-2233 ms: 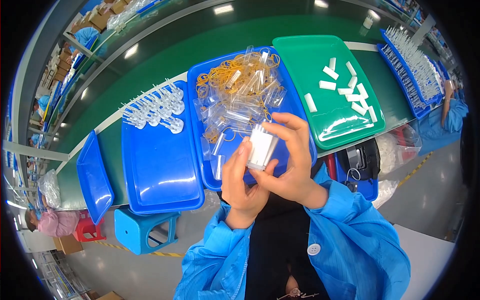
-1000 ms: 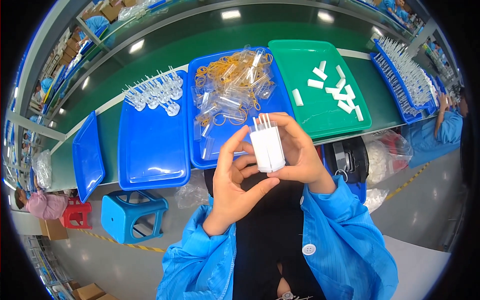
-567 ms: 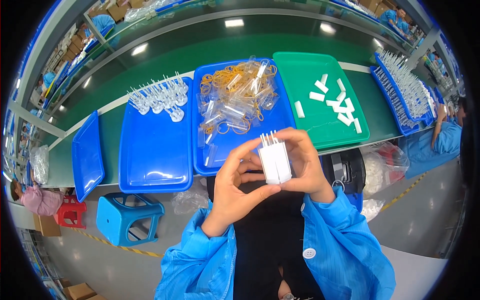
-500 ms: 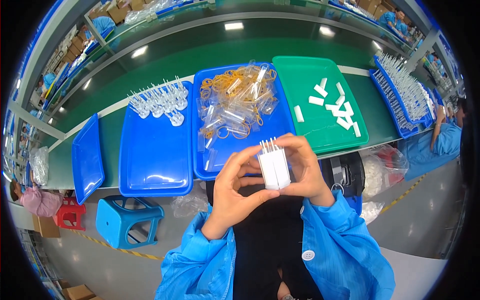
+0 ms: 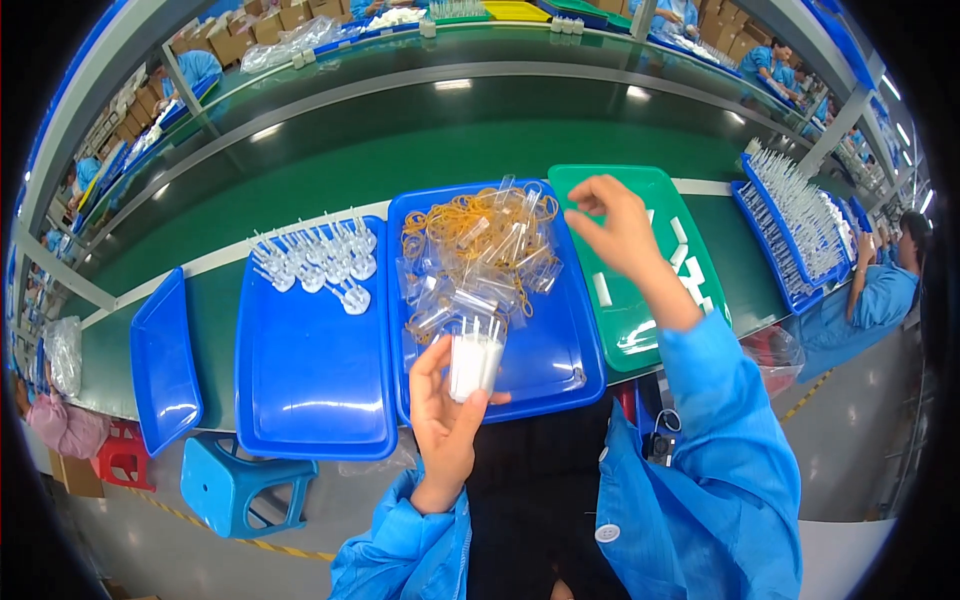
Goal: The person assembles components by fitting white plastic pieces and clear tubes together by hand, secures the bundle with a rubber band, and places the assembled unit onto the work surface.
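My left hand (image 5: 442, 425) grips a white pronged block (image 5: 474, 368) upright, several thin pins sticking up from its top. It hovers over the near edge of a blue tray (image 5: 545, 365) heaped with orange rubber bands (image 5: 450, 242) and clear plastic sleeves (image 5: 470, 302). My right hand (image 5: 625, 225) reaches over the far part of a green tray (image 5: 632, 345). Its thumb and fingers are apart, with nothing visible between them. Small white rectangular blocks (image 5: 601, 289) lie in that tray; my right hand and forearm hide some of them.
Another blue tray (image 5: 315, 375) on the left bears white pin-topped pieces (image 5: 315, 260) at its far end. Beyond it leans a smaller blue tray (image 5: 165, 365). A rack of pinned pieces (image 5: 800, 220) and a seated co-worker (image 5: 865, 290) are at right. A blue stool (image 5: 235, 485) stands below left.
My right hand has let go of the pronged block and moved up and right over the green tray. My left hand keeps the block, now farther left and over the blue tray.
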Demonstrator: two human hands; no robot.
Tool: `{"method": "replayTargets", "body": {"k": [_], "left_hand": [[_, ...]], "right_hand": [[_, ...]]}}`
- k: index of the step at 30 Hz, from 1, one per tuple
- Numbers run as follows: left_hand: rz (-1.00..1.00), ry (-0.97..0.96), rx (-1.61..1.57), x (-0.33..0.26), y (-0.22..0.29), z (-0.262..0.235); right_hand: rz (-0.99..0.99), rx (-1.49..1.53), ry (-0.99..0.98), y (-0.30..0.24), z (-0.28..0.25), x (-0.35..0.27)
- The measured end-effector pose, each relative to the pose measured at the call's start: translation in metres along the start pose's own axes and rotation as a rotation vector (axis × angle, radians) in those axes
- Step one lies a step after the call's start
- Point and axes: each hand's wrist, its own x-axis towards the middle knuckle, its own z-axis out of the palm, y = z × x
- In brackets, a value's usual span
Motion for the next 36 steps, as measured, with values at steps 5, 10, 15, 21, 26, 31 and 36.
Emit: {"method": "replayTargets", "body": {"k": [5,10,15,21,26,31,36], "left_hand": [[-0.052,-0.085,0.015,0.005,0.000,-0.008],[-0.067,-0.071,0.048,0.006,0.000,-0.017],[-0.098,-0.031,0.029,0.011,-0.001,-0.013],[-0.178,-0.005,-0.107,0.015,-0.007,-0.015],[-0.185,0.070,-0.132,0.016,-0.001,-0.013],[-0.150,0.117,-0.069,0.017,-0.003,-0.011],[-0.087,-0.037,-0.007,0.009,-0.008,-0.001]], "right_hand": [[0.169,-0.326,-0.035,0.059,0.046,0.029],[0.139,-0.477,0.049,0.037,0.053,0.033],[0.379,0.444,0.057,0.051,0.042,0.037],[0.827,1.474,-0.073,0.022,0.024,0.029],[0.719,1.552,-0.343,-0.017,0.016,0.010],[0.360,0.683,-0.623,-0.082,-0.013,-0.026],[-0.350,0.041,-0.505,-0.116,0.004,-0.055]]}}
